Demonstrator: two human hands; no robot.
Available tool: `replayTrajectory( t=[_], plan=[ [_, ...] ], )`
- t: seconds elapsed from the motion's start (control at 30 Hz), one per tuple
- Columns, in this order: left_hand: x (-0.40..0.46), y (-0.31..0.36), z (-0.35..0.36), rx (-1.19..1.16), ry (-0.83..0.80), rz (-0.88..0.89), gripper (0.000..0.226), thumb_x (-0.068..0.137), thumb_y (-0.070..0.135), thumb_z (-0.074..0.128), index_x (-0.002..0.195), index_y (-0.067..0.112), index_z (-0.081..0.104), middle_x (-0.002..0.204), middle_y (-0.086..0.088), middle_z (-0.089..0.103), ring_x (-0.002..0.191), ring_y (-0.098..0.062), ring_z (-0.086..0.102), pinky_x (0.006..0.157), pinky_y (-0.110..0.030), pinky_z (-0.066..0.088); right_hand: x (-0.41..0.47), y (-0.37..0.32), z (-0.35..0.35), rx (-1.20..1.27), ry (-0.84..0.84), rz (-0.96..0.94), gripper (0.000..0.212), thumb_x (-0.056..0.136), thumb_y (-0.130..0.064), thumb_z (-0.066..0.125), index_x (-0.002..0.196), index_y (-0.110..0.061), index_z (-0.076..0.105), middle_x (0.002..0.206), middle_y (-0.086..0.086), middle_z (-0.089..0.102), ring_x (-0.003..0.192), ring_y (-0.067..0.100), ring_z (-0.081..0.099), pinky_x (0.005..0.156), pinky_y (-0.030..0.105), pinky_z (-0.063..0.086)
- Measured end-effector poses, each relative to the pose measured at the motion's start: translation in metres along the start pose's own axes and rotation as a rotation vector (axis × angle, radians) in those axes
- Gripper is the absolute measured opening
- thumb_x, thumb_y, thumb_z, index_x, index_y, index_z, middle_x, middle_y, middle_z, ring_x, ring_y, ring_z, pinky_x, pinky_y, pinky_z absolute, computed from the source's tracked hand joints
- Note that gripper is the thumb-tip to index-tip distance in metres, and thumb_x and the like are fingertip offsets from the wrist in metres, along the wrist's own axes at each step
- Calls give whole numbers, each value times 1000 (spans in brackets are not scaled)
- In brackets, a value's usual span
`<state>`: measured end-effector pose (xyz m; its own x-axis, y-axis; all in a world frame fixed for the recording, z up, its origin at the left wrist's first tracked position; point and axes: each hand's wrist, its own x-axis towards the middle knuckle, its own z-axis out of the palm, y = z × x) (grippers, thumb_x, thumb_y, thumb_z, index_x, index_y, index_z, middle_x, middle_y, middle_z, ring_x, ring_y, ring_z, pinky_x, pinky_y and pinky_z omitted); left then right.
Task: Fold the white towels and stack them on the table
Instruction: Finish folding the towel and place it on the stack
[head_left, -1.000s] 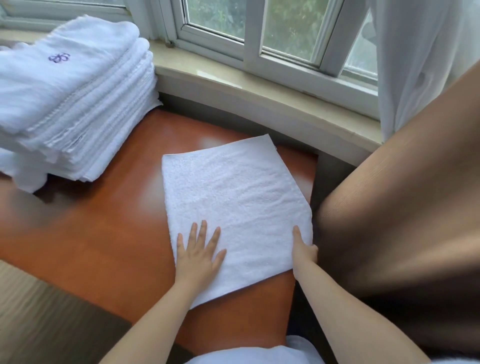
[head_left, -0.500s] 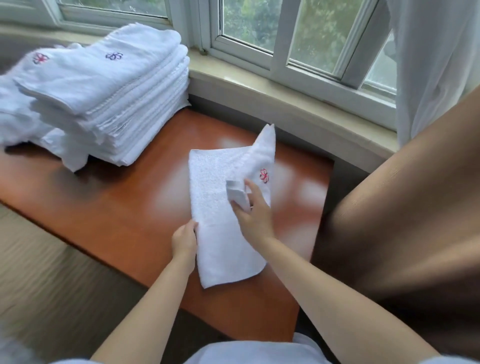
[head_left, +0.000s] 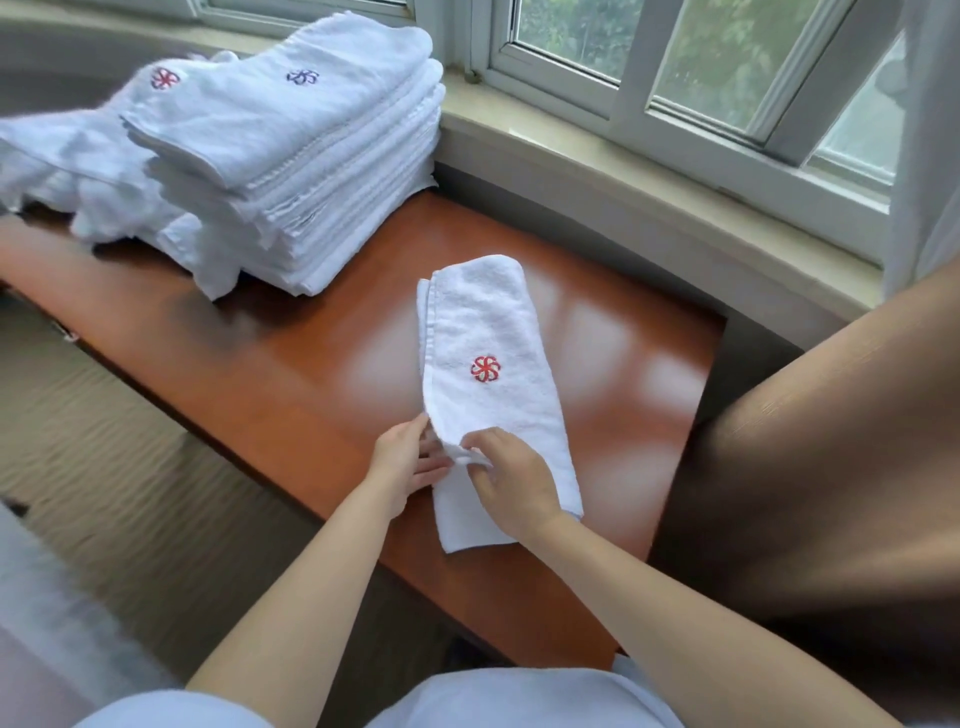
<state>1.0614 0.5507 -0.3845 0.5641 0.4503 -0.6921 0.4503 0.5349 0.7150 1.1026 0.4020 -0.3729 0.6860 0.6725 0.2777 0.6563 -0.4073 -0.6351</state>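
Fingers (head_left: 470, 441) of both hands pinching white towel (head_left: 488, 332), folded narrow, red emblem up

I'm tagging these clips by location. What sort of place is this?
Probably a hotel room or similar lodging: a tall stack of folded towels with embroidered logos, a polished wooden table and a window sill.
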Motion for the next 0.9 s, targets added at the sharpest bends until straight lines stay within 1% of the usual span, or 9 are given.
replayTrajectory(
  t=[0.1, 0.17, 0.23, 0.3, 0.43, 0.67, 0.8, 0.83, 0.9],
  plan=[
    [2, 2, -1, 12, -39, -37, 38, 98, 42, 49, 114, 10, 61, 107, -15, 70, 95, -35, 68, 75, -39, 57, -6, -3, -3, -21, 99, -178, 16, 72, 1, 61, 87, -4, 64, 85, 6, 64, 76, 20, 58, 59, 23, 45],
    [2, 0, -1, 0, -36, -38, 37, 99, 41, 49, 107, 8, 63, 101, -13, 72, 90, -31, 69, 79, -41, 56, -14, 4, -1, -46, -90, -127, 15, 78, -3, 62, 92, -7, 63, 93, 4, 62, 81, 21, 57, 62, 26, 45],
    [0, -3, -1, -23, -32, -27, 28, 97, 32, 54, 102, 6, 65, 96, -12, 74, 85, -27, 70, 76, -39, 57, -21, 16, 3, -102, -382, 20, 17, 88, -19, 60, 104, -14, 62, 107, -1, 58, 97, 20, 54, 75, 28, 45],
    [-2, -4, -1, 9, -44, -8, 18, 96, 16, 55, 107, 6, 66, 99, -13, 73, 85, -24, 70, 71, -35, 57, -23, 24, 5, -121, -525, 76, 26, 89, -36, 60, 110, -21, 62, 116, -7, 52, 106, 13, 47, 86, 27, 43],
    [-8, -4, -2, 120, -52, 78, 29, 94, 1, 51, 119, 13, 57, 112, -5, 67, 99, -23, 66, 72, -37, 57, -24, 28, 5, -84, -496, 54, 27, 90, -40, 60, 110, -22, 63, 114, -8, 53, 104, 9, 47, 86, 26, 42],
    [-17, -1, -8, 135, -166, 81, 28, 98, 23, 56, 125, 20, 51, 117, -3, 66, 89, -21, 69, 63, -35, 57, -24, 10, -5, -28, -164, -61, 7, 76, -9, 56, 82, -7, 53, 77, 3, 52, 68, 16, 41, 56, 29, 35],
    [-18, -7, -8, 152, -138, 14, 34, 97, 20, 58, 129, 14, 50, 122, -9, 64, 94, -21, 66, 75, -35, 55, -24, 13, -8, -91, -524, 9, 15, 92, -28, 48, 83, -16, 52, 84, -3, 52, 77, 16, 46, 68, 34, 41],
    [-18, -8, -8, 163, -100, 7, 32, 95, 12, 60, 126, 12, 52, 121, -9, 65, 94, -20, 66, 73, -32, 54, -25, 16, -7, -105, -540, 56, 23, 96, -34, 47, 86, -16, 57, 87, -4, 55, 81, 15, 49, 73, 33, 42],
    [-17, -8, -8, 164, -39, -10, 29, 90, 2, 63, 117, 11, 56, 114, -9, 67, 91, -18, 65, 69, -28, 52, -24, 21, -8, -86, -308, 185, 26, 98, -36, 49, 96, -15, 64, 98, -2, 61, 92, 16, 53, 82, 33, 41]
  ],
)
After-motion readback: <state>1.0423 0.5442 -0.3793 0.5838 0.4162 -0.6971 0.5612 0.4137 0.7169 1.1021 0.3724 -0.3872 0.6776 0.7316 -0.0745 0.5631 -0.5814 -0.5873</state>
